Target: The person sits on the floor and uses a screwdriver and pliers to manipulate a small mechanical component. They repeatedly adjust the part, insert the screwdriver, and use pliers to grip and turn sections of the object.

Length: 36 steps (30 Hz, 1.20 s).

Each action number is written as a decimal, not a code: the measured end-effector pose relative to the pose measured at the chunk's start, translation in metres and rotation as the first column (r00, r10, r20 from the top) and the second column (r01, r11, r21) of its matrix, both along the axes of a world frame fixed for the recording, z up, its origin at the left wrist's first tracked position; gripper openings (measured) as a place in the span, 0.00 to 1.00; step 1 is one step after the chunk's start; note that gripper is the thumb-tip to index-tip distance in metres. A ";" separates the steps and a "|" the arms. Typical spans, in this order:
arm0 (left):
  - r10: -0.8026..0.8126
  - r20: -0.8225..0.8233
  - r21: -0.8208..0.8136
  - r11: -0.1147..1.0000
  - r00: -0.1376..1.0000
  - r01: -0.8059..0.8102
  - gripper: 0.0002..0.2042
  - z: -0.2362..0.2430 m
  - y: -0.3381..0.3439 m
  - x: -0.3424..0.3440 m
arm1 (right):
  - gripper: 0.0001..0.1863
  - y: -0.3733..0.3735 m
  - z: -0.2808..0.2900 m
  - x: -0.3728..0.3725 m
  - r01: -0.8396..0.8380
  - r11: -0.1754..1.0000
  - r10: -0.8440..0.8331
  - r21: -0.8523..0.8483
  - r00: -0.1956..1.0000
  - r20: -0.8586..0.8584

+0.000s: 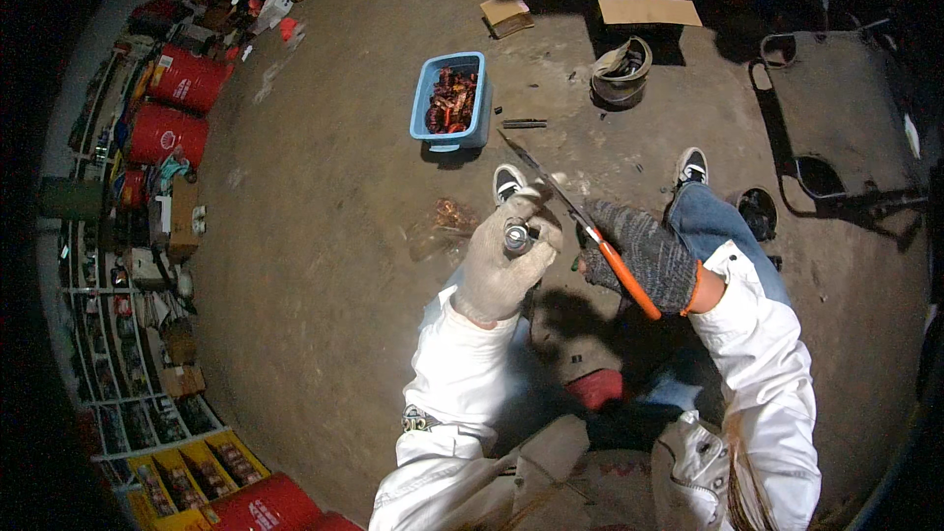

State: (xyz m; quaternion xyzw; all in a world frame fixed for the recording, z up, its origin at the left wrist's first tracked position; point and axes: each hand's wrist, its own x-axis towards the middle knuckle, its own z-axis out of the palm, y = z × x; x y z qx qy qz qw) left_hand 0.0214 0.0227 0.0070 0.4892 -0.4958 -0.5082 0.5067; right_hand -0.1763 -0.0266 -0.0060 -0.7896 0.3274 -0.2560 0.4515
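My left hand (503, 256), in a pale cloth glove, has its fingers curled around a cylindrical metal piece (517, 237). Just right of it, my right hand (637, 251), in a dark grey knit glove, grips a long metal tool with an orange handle (619, 265); its thin dark end slants up and left, over my left hand's fingertips. Whether the tool touches the metal piece I cannot tell. A clear plastic bag (438, 236) with coppery bits lies on the floor left of my left hand. Beyond sits a blue tub (423, 98) of reddish metal parts, with short dark rods (523, 124) beside it.
My two shoes rest on the floor (295, 265). A bucket (619, 88), open cardboard box (649, 11) and small flattened carton (506, 16) stand or lie ahead. A dark metal-framed piece (841, 118) lies right. Red drums (167, 133), cartons and laden shelving line the left side.
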 end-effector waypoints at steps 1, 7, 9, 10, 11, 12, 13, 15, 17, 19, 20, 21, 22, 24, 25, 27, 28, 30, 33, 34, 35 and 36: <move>0.001 -0.038 -0.019 1.000 0.999 -0.001 0.24 0.000 -0.001 0.000 | 0.23 0.000 -0.002 0.000 0.022 1.000 -0.022 0.004 1.000 -0.010; -0.008 0.424 -0.188 0.977 0.906 0.097 0.35 0.005 -0.010 -0.002 | 0.19 -0.004 -0.012 0.006 0.107 0.980 -0.135 0.168 0.977 0.163; 0.002 0.566 -0.178 0.977 0.824 0.120 0.35 0.007 -0.009 -0.006 | 0.19 -0.008 -0.010 0.005 0.067 0.983 -0.109 0.171 0.963 0.248; -0.022 0.548 -0.148 0.982 0.836 0.122 0.35 0.008 -0.008 -0.009 | 0.19 -0.010 -0.009 0.006 0.024 0.987 -0.068 0.158 0.958 0.280; -0.037 0.561 -0.133 0.982 0.827 0.134 0.35 0.009 -0.009 -0.010 | 0.20 -0.009 -0.006 0.003 0.006 0.980 -0.064 0.199 0.955 0.289; -0.053 0.574 -0.119 0.982 0.817 0.147 0.35 0.010 -0.009 -0.011 | 0.21 -0.009 -0.004 0.002 -0.065 0.961 -0.025 0.269 0.948 0.318; -0.068 0.586 -0.105 0.982 0.807 0.159 0.35 0.011 -0.010 -0.011 | 0.21 -0.008 -0.001 0.000 -0.029 0.960 -0.060 0.280 0.950 0.306; -0.088 0.582 -0.058 0.987 0.808 0.149 0.34 0.013 -0.011 -0.011 | 0.21 -0.007 0.000 0.000 -0.024 0.976 -0.044 0.217 0.952 0.303; -0.152 0.515 -0.040 0.979 0.844 0.201 0.32 0.013 -0.012 -0.011 | 0.22 -0.005 -0.002 0.007 0.123 0.992 -0.117 -0.002 0.947 0.298; -0.173 0.420 -0.023 0.979 0.891 0.201 0.29 0.013 -0.013 -0.013 | 0.24 0.001 -0.004 0.007 0.193 0.980 -0.173 -0.043 0.943 0.284; -0.159 0.368 -0.017 0.984 0.916 0.178 0.27 0.012 -0.013 -0.015 | 0.25 0.003 -0.004 0.005 0.139 0.985 -0.167 0.102 0.916 0.366; -0.146 0.316 -0.008 0.988 0.938 0.156 0.26 0.012 -0.013 -0.016 | 0.24 0.004 -0.005 0.005 0.136 0.977 -0.189 0.164 0.908 0.373; -0.112 0.381 -0.056 0.988 0.918 0.144 0.26 0.013 -0.013 -0.017 | 0.24 0.006 -0.004 0.003 0.134 0.965 -0.213 0.224 0.901 0.379; -0.030 0.489 -0.164 0.978 0.872 0.125 0.25 0.014 -0.011 -0.017 | 0.20 0.007 -0.002 0.003 0.117 0.936 -0.270 0.331 0.843 0.466; -0.022 0.475 -0.151 0.983 0.880 0.106 0.23 0.015 -0.010 -0.017 | 0.17 0.007 -0.001 0.005 0.097 0.922 -0.304 0.376 0.783 0.543; 0.016 0.418 -0.154 0.987 0.908 0.054 0.19 0.015 -0.007 -0.018 | 0.16 0.008 0.002 0.007 0.031 0.867 -0.389 0.498 0.667 0.636; -0.013 0.301 -0.092 0.995 0.953 0.042 0.18 0.014 -0.005 -0.018 | 0.18 0.007 0.004 0.007 0.032 0.851 -0.415 0.524 0.653 0.634; -0.030 0.043 0.023 0.999 0.999 0.029 0.17 0.012 -0.002 -0.019 | 0.22 0.005 0.006 0.006 0.053 0.834 -0.457 0.549 0.625 0.633; -0.036 -0.418 0.053 0.997 0.908 0.064 0.15 0.009 0.003 -0.015 | 0.28 -0.001 0.007 -0.003 0.217 0.927 -0.338 0.305 0.836 0.433; -0.017 -0.391 0.055 0.998 0.920 0.041 0.15 0.008 0.003 -0.014 | 0.29 -0.003 0.006 -0.006 0.201 0.938 -0.299 0.282 0.881 0.366; -0.009 -0.364 0.040 0.999 0.931 0.025 0.15 0.007 0.003 -0.013 | 0.31 -0.004 0.005 -0.005 0.233 0.946 -0.296 0.226 0.905 0.307; 0.000 -0.337 0.025 1.000 0.941 0.009 0.15 0.006 0.002 -0.011 | 0.33 -0.004 0.004 -0.004 0.272 0.962 -0.260 -0.011 0.932 0.251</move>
